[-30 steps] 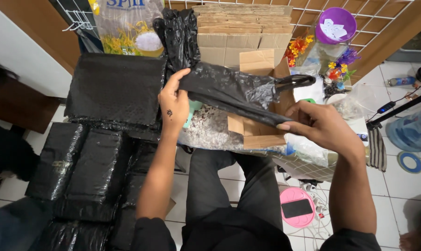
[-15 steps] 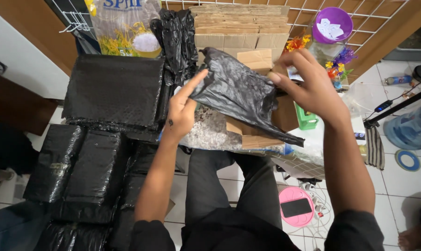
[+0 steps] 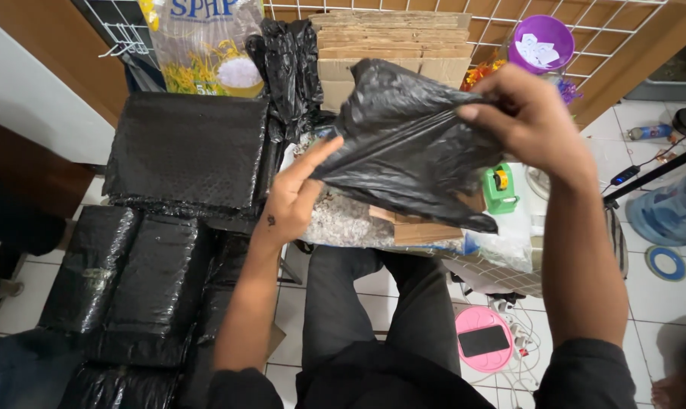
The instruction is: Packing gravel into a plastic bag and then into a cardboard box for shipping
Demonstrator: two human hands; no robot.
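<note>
I am holding a black plastic bag up over my lap, my right hand pinching its upper right edge, my left hand gripping its lower left corner, black-wrapped parcels lying stacked at my left, flattened cardboard leaning behind the bag.

Black wrapped parcels stacked at nine o'clock; clear rice sack with yellow print at eleven; flat cardboard at twelve; dark phone screen at five.
</note>
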